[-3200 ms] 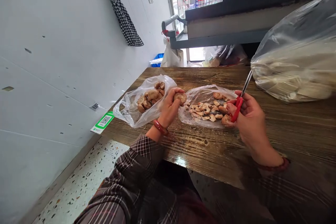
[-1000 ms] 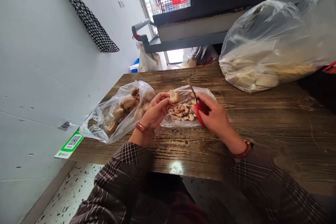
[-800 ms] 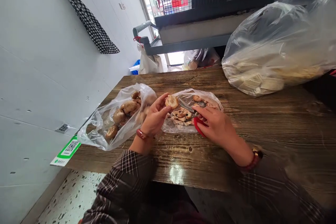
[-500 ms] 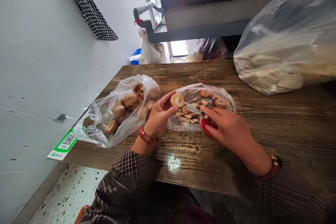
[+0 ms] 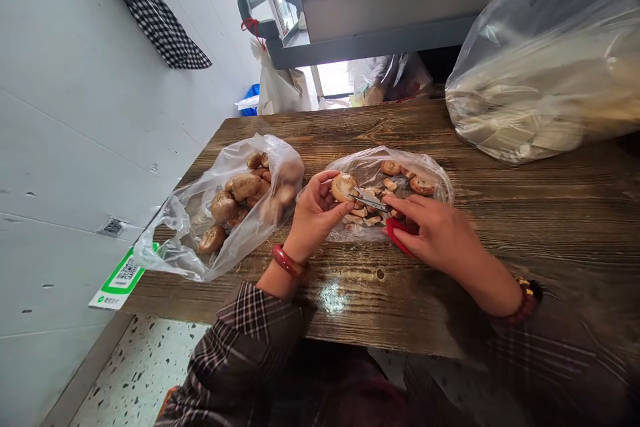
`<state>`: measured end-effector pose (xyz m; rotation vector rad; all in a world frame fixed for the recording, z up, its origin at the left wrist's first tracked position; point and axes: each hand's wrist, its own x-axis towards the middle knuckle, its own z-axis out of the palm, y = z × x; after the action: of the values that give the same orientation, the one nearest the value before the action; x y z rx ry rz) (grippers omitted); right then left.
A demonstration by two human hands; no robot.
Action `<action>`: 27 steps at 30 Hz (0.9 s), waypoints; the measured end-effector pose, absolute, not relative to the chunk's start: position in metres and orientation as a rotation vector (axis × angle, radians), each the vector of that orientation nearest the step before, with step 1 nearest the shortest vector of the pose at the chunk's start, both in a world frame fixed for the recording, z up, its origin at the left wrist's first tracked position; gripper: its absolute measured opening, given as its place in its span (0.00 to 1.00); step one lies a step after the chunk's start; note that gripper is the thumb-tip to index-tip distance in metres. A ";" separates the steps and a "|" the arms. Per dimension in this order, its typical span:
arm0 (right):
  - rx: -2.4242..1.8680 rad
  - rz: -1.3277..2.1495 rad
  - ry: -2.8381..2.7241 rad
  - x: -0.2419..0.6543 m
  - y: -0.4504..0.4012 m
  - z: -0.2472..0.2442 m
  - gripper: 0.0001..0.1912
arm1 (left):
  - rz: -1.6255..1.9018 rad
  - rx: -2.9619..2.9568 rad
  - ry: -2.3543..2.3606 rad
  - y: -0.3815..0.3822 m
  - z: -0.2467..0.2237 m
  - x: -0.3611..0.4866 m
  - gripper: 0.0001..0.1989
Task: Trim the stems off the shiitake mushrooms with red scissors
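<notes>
Between thumb and fingers, my left hand grips a brown mushroom, its pale underside turned toward the blades. My right hand is closed on red-handled scissors, whose blade tips reach the mushroom's underside. Beneath both hands lies an open clear plastic bag with cut stems and several mushrooms in it. Left of my left hand rests another plastic bag of whole mushrooms. Part of the scissors' handle is hidden by my right fingers.
All this lies on a dark wooden table beside a white wall. A large plastic bag of pale contents stands at the back right. A green-and-white QR card is at the left edge. A grey cart stands behind.
The view has tilted slightly downward. The mushroom stays in my left hand, and the scissor blades, at its underside in both frames, now look slightly parted.
</notes>
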<state>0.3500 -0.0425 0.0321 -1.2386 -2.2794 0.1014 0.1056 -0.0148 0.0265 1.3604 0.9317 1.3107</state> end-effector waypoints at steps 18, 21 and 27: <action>-1.343 0.120 -2.372 0.343 -0.046 0.038 0.21 | 1.373 1.479 1.008 -0.019 0.020 0.115 0.27; -1.401 0.141 -2.407 0.341 -0.046 0.040 0.20 | 1.370 1.482 1.033 -0.020 0.020 0.116 0.27; -1.401 0.224 -2.407 0.341 -0.040 0.039 0.19 | 1.324 1.381 0.992 -0.019 0.023 0.115 0.27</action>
<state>0.3408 -0.0403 0.0389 -1.4007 -2.4071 0.2242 0.1152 -0.0193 0.0227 1.3813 0.9922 1.3236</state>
